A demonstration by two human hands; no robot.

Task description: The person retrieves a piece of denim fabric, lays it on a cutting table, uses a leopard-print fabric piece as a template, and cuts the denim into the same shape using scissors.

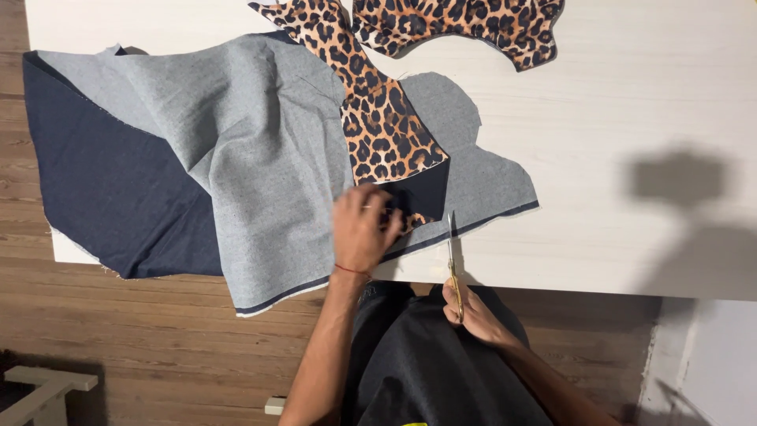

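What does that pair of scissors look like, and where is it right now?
The scissors are slim, with pale metal blades and golden handles. They point away from the person, across the near edge of the white table, blades by the hem of the grey denim fabric. The right hand grips the handles. Whether the blades are parted cannot be told.

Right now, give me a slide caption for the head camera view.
Left hand pressing grey denim fabric and leopard-print piece on white table; right hand holding scissors.

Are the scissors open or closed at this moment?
Closed, it seems: the scissors show one thin line, held by the right hand at the denim fabric edge.
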